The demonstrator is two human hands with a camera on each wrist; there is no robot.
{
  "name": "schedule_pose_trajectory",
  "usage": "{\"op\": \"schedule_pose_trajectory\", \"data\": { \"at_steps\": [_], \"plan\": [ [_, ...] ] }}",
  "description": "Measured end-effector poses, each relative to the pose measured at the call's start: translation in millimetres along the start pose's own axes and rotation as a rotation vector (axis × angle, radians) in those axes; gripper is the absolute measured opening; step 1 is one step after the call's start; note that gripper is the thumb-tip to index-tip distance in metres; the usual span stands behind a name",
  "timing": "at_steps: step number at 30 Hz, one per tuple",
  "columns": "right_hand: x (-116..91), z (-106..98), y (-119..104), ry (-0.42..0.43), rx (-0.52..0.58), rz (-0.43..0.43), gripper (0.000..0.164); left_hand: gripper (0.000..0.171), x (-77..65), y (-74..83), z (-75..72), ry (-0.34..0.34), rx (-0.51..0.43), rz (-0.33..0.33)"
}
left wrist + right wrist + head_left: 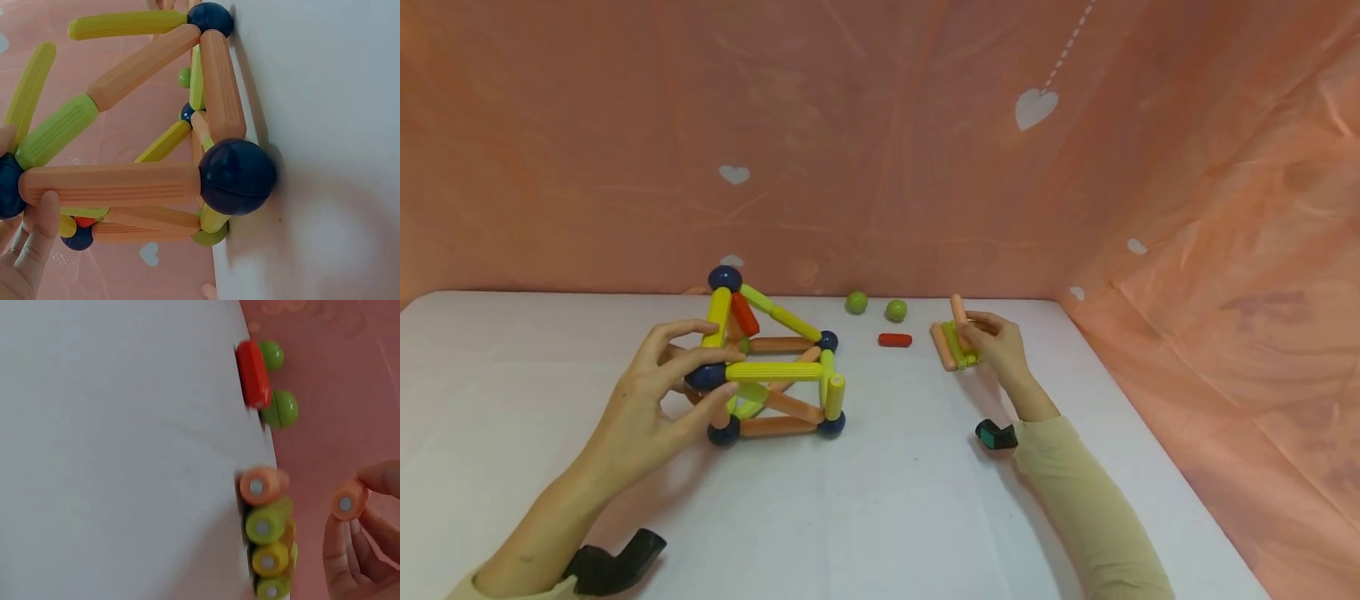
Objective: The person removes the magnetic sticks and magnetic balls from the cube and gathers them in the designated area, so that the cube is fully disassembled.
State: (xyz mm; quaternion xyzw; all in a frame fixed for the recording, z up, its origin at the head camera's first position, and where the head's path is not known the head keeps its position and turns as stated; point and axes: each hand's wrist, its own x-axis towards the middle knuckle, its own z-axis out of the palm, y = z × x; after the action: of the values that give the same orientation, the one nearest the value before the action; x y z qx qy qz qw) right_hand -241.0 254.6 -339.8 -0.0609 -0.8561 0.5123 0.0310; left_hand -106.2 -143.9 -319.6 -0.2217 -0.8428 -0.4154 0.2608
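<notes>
White desk point(917, 508) spreads under you as your left hand point(658, 400) pinches the stick frame point(775, 372) at a navy ball point(706, 377): joined along the bottom, but two yellow sticks point(128, 25) end bare, so it looks part-built. Farther over, your right hand point(998, 346) pinches an orange stick point(958, 309), clear of the row of sticks point(943, 347); loose too, a red stick point(895, 340) and, beyond, two green balls point(897, 311). Your left hand covers part of that ball; the row's count can't be told.

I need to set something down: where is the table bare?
Two bare patches on the table: front middle, between the stick frame and the right sleeve; and the left side, beyond the left hand. Crowded: around the frame, and at the sticks by the right hand.
</notes>
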Motion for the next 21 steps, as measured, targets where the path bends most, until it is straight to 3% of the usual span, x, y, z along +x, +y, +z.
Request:
{"op": "schedule_pose_trajectory", "data": {
  "at_steps": [7, 17, 21],
  "plan": [
    [7.4, -15.5, 7.3, 0.03, -0.109, 0.08, 0.043, 0.038, 0.1, 1.2, 2.3, -0.005, 0.005, 0.004],
    [15.1, -22.4, 16.9, 0.005, -0.195, 0.204, 0.044, 0.038, 0.0, 1.7, 1.0, -0.004, 0.027, 0.003],
    [17.2, -22.8, 21.3, -0.011, -0.224, 0.198, 0.044, 0.038, 0.1, 1.4, 0.0, -0.005, 0.034, 0.001]
  ]
}}
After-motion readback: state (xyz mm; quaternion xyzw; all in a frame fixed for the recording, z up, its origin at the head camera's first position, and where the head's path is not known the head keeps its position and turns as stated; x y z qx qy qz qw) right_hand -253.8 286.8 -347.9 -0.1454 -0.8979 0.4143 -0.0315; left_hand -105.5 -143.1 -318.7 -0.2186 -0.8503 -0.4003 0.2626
